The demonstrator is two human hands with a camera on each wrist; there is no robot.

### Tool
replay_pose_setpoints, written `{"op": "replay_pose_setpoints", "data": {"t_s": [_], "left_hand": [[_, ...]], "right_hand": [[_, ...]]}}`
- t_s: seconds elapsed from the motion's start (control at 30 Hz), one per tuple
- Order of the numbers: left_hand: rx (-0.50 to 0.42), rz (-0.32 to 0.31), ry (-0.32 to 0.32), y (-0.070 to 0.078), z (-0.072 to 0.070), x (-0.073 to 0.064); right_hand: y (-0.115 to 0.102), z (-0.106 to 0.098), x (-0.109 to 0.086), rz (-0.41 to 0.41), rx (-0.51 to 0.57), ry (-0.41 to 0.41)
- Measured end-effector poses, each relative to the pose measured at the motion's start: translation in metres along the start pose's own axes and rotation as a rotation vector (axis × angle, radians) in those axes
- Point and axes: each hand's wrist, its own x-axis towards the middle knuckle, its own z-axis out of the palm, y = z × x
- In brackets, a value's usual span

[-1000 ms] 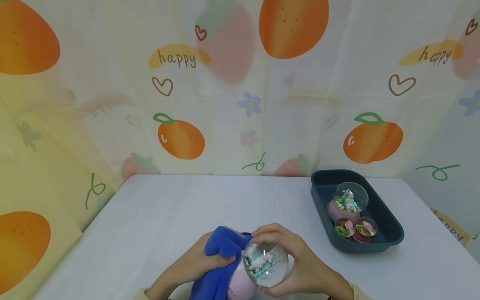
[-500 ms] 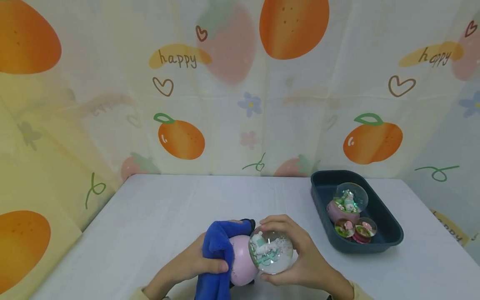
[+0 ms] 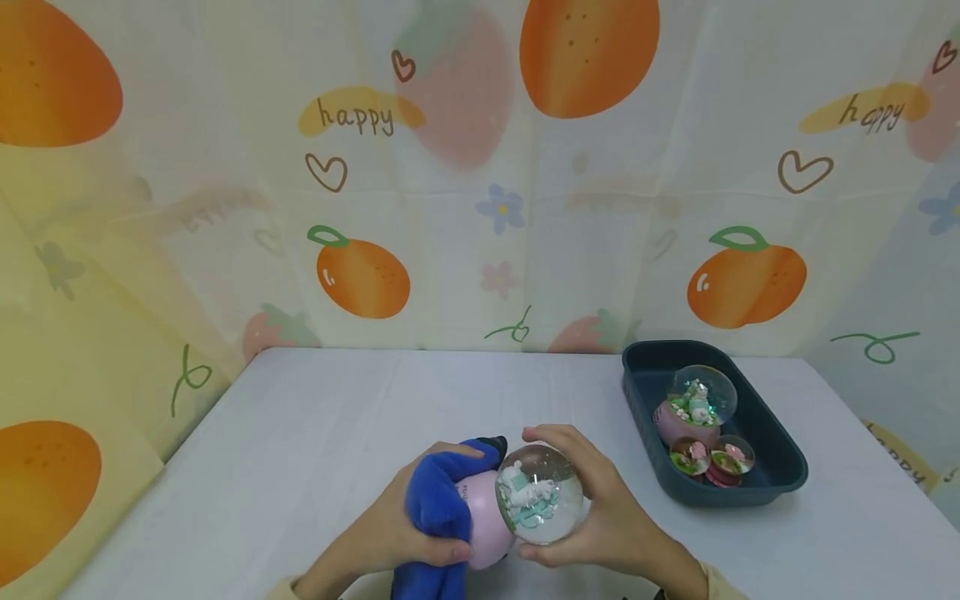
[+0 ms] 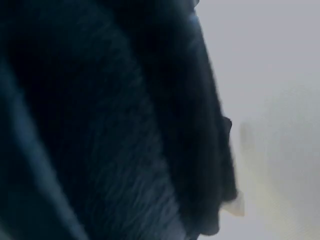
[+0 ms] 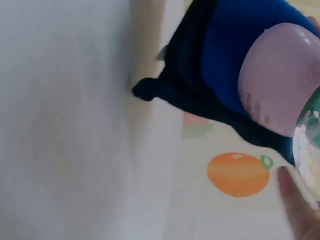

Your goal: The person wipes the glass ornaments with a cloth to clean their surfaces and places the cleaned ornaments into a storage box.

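A snow globe with a pink base (image 3: 487, 521) and a clear glass ball (image 3: 542, 500) lies on its side between my hands, glass toward the right. White and pale teal figures show inside the ball. My left hand (image 3: 386, 525) grips a blue cloth (image 3: 438, 500) wrapped over the left end of the base. My right hand (image 3: 618, 529) holds the glass ball, fingers over its far side and thumb below. In the left wrist view the dark cloth (image 4: 115, 130) fills most of the picture. The right wrist view shows the pink base (image 5: 275, 80) against the cloth (image 5: 225, 65).
A dark blue-green tray (image 3: 738, 497) stands at the right of the white table (image 3: 300, 433). In it are another pink-based snow globe (image 3: 701, 404) and two small globes (image 3: 688, 457). A fruit-print curtain (image 3: 450, 250) hangs behind the table.
The snow globe and both hands have moved slightly away from me, the ball a little to the right. The cloth has slid back from the ball, leaving more of the pink base in sight.
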Motion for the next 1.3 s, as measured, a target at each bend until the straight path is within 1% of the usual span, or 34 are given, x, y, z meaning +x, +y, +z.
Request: {"op": "replay_pose_setpoints", "data": {"t_s": [0.1,0.13,0.17,0.27,0.37,0.43,0.5,0.67,0.77,0.83,0.93,1.03,1.13,1.23,1.3], "left_hand": [[0.050,0.034,0.061,0.001,0.001,-0.001],[0.058,0.030,0.078,0.001,0.002,-0.001],[0.074,0.041,0.090,0.001,0.002,-0.001],[0.129,0.093,0.118,-0.001,0.002,0.000],[0.179,0.174,0.128,-0.004,0.002,0.001],[0.211,0.206,0.138,-0.004,0.003,0.001],[0.239,0.212,0.146,-0.003,0.004,0.001],[0.314,0.216,0.136,-0.001,0.006,0.001],[0.343,0.237,0.129,0.000,0.009,0.001],[0.362,0.252,0.131,0.000,0.010,0.000],[0.388,0.274,0.130,0.000,0.011,0.000],[0.423,0.297,0.119,0.000,0.012,-0.001],[0.457,0.318,0.092,0.001,0.011,-0.002],[0.460,0.320,0.063,0.000,0.010,-0.002],[0.428,0.310,0.042,0.000,0.010,-0.002]], "right_hand": [[0.000,0.001,0.000,0.087,-0.021,0.002],[0.000,0.001,0.000,0.114,-0.025,0.007],[-0.001,0.001,0.000,0.138,-0.034,0.011],[-0.001,0.002,0.000,0.167,-0.044,0.020],[-0.001,0.002,-0.001,0.190,-0.011,0.017],[-0.001,0.003,-0.001,0.205,0.004,0.016],[-0.002,0.002,-0.001,0.230,0.038,0.010],[-0.004,0.002,-0.002,0.292,0.135,0.000],[-0.003,0.003,-0.003,0.321,0.125,0.025],[-0.004,0.004,-0.002,0.328,0.108,0.046],[-0.004,0.004,-0.002,0.304,0.074,0.070],[-0.004,0.004,-0.001,0.256,0.076,0.070],[-0.004,0.005,0.000,0.217,0.069,0.058],[-0.003,0.006,-0.001,0.199,0.056,0.045],[-0.003,0.007,-0.001,0.190,0.051,0.041]]}}
